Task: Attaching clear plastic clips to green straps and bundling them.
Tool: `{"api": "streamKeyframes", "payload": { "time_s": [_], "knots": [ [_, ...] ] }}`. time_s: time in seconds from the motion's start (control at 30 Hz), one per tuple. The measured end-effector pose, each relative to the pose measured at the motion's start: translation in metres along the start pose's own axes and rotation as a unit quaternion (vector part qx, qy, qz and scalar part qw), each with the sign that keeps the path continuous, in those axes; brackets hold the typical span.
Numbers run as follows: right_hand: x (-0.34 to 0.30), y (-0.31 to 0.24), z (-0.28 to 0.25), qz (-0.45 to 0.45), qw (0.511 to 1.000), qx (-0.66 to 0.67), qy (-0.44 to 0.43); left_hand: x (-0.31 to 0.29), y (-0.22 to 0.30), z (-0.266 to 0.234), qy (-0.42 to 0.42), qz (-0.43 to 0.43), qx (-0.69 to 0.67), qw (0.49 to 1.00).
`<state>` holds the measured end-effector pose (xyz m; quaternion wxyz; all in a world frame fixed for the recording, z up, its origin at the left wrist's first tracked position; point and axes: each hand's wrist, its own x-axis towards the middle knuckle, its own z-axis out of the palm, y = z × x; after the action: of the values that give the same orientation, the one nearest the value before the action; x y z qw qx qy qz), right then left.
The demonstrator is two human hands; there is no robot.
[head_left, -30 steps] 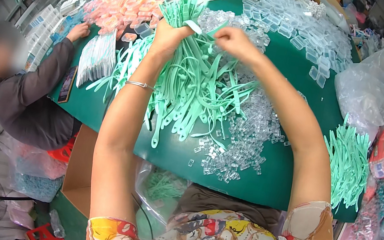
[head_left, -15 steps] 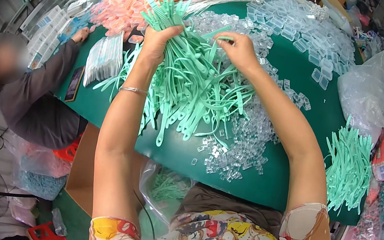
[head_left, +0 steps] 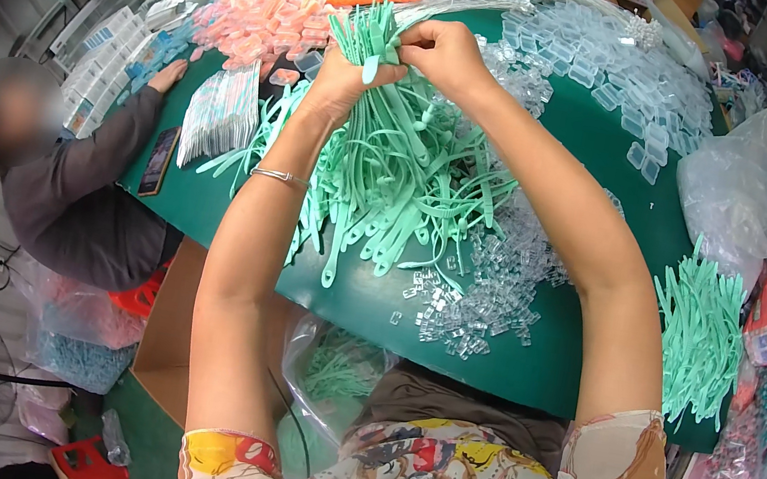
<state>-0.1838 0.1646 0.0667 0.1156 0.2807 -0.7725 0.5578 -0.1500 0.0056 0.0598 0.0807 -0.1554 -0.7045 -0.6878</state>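
Observation:
My left hand is closed around an upright bunch of mint-green notched straps, whose ends fan out above the fist. Against the bunch's right side, my right hand pinches the end of one such strap, which folds across the front of the bunch. Below both hands lies a tangled heap of the same green straps on the dark green table. Small clear plastic pieces are scattered to the right of the heap and partly beneath it.
Stacked white cards, a phone and pink plastic pieces lie left. Clear cases spread at the back right. More green straps lie at the right edge. A co-worker's hand rests at the left edge.
My right hand has moved left, from beside the heap up to the bunch, bringing a strap end. My left hand stays closed on the bunch, slightly shifted right.

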Motion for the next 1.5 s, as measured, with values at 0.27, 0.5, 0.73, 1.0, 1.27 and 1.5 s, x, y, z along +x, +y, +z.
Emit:
{"api": "streamKeyframes", "payload": {
  "time_s": [0.27,0.5,0.73,1.0,1.27,1.5],
  "knots": [
    [-0.044,0.048,0.001,-0.060,0.989,0.101,-0.087,-0.001,0.016,0.001,0.008,-0.042,-0.124,0.991],
    [-0.074,0.074,0.023,0.077,0.966,-0.181,-0.169,0.006,0.038,-0.009,-0.001,0.035,-0.065,0.997],
    [-0.073,0.057,0.031,0.058,0.951,-0.293,-0.081,0.013,0.062,-0.052,-0.009,0.027,-0.115,0.993],
    [-0.026,0.083,0.076,0.152,0.927,0.255,-0.227,0.012,0.081,-0.034,-0.016,0.050,-0.144,0.988],
    [-0.054,0.070,0.089,0.070,0.969,-0.216,-0.096,0.019,0.113,-0.052,0.009,0.116,-0.053,0.992],
    [-0.062,0.064,0.085,0.000,0.914,-0.390,-0.115,0.024,0.149,-0.045,0.063,0.175,-0.071,0.980]
  ]
}}
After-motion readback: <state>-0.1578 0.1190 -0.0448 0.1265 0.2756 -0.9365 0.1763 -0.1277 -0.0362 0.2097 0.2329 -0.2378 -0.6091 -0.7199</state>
